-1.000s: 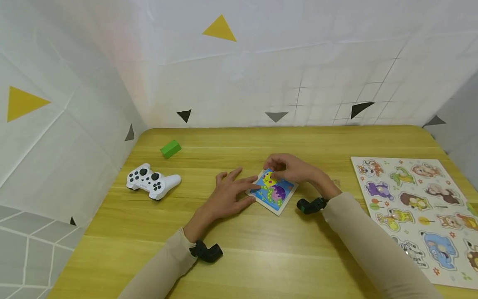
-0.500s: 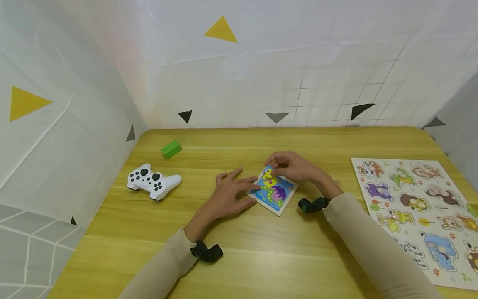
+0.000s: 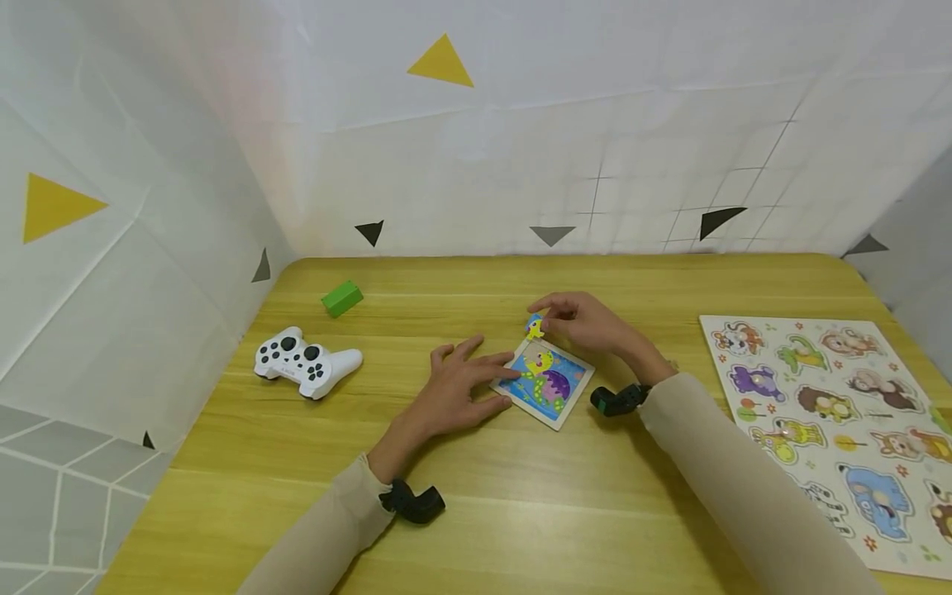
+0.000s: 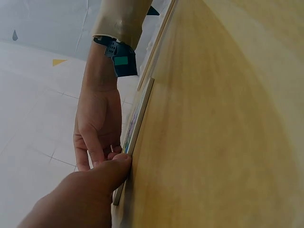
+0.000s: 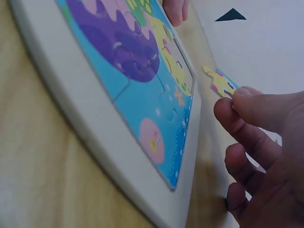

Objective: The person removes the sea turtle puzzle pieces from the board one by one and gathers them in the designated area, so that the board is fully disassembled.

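A small square jigsaw puzzle [image 5: 118, 147] in a white frame lies on the table, showing a yellow and purple turtle on blue. My right hand [image 3: 587, 322] pinches a yellow and blue puzzle piece [image 3: 534, 327] between thumb and index finger, above the frame's far corner. In the right wrist view the piece [image 5: 221, 84] is apart from the board, and a bare gap shows by the turtle's head. With fingers spread, my left hand [image 3: 457, 388] rests at the puzzle's left side, its fingertips over the picture. In the left wrist view its thumb [image 4: 118, 168] touches the frame's edge.
A white game controller [image 3: 307, 362] and a green block [image 3: 342, 299] lie at the left of the wooden table [image 3: 476, 529]. At the right lies a large animal puzzle board [image 3: 840, 397]. White sheeting [image 3: 476, 165] stands behind the table's far edge.
My right hand has lifted the puzzle piece out of the picture and moved it slightly away, past the frame's far corner. The left hand has stayed in place.
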{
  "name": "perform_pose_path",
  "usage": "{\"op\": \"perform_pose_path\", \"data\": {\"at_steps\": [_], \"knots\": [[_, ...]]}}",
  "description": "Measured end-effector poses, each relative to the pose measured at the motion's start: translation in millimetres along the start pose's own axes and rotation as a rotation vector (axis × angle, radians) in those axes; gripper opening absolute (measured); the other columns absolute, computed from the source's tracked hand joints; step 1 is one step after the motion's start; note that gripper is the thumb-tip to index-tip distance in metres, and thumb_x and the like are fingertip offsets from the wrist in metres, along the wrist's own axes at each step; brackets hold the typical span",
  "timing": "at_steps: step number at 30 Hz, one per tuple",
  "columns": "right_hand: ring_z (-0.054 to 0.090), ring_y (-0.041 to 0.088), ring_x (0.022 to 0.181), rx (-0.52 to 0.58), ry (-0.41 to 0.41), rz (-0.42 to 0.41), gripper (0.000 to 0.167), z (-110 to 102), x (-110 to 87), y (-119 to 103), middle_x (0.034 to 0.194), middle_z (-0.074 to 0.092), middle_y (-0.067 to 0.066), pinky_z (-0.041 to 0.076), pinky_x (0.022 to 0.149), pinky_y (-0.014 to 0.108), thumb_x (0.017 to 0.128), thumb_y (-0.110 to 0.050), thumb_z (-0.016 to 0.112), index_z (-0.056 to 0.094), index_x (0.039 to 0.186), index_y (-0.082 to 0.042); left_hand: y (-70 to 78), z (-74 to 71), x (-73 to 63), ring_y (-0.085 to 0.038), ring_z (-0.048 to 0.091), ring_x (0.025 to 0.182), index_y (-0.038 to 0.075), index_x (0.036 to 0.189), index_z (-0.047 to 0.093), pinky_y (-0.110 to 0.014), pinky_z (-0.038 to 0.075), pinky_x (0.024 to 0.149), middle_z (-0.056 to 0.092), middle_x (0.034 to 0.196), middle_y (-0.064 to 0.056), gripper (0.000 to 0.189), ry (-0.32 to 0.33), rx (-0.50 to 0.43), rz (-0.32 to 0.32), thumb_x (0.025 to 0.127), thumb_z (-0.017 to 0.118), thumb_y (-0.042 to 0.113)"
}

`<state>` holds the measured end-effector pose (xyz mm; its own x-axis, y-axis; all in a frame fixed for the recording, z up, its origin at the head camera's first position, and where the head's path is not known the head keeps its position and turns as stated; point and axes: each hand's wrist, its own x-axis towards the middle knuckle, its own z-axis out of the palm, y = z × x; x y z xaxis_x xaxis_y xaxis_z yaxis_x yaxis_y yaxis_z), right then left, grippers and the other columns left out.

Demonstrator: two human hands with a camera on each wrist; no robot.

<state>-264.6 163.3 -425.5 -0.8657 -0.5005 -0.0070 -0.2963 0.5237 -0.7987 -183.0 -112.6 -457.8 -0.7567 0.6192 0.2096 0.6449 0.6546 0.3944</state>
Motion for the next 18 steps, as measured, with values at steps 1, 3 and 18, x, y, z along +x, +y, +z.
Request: {"op": "perform_pose_path", "data": {"at_steps": [1, 3, 18], "knots": [[0.066, 0.024, 0.096, -0.003, 0.004, -0.001, 0.033, 0, 1.8, 0, 0.105, 0.074, 0.012, 0.048, 0.078, 0.033, 0.102, -0.012, 0.059, 0.065, 0.134, -0.009, 0.0, -0.4, -0.1, -0.036, 0.03, 0.154, 0.037, 0.132, 0.069, -0.063, 0.019, 0.109, 0.055, 0.151, 0.011, 0.037, -0.003, 0.0, 0.0, 0.096, 0.066, 0.048], [0.067, 0.024, 0.096, -0.003, 0.014, 0.007, 0.032, 1, 5.9, 2, 0.105, 0.074, 0.012, 0.048, 0.079, 0.033, 0.103, -0.013, 0.059, 0.065, 0.134, -0.008, 0.0, -1.0, -0.2, -0.036, 0.029, 0.154, 0.037, 0.132, 0.068, -0.063, 0.019, 0.109, 0.055, 0.152, 0.011, 0.037, -0.008, -0.002, 0.0, 0.096, 0.065, 0.048], [0.064, 0.028, 0.1, -0.069, 0.06, 0.1, 0.029, -2, 36.9, 1, 0.115, 0.072, 0.016, 0.048, 0.081, 0.035, 0.104, -0.016, 0.056, 0.069, 0.129, -0.008, 0.4, -0.9, 0.3, -0.035, 0.029, 0.154, 0.037, 0.132, 0.068, -0.062, 0.02, 0.11, 0.054, 0.152, 0.013, 0.038, -0.018, 0.012, -0.012, 0.096, 0.065, 0.049]]}}
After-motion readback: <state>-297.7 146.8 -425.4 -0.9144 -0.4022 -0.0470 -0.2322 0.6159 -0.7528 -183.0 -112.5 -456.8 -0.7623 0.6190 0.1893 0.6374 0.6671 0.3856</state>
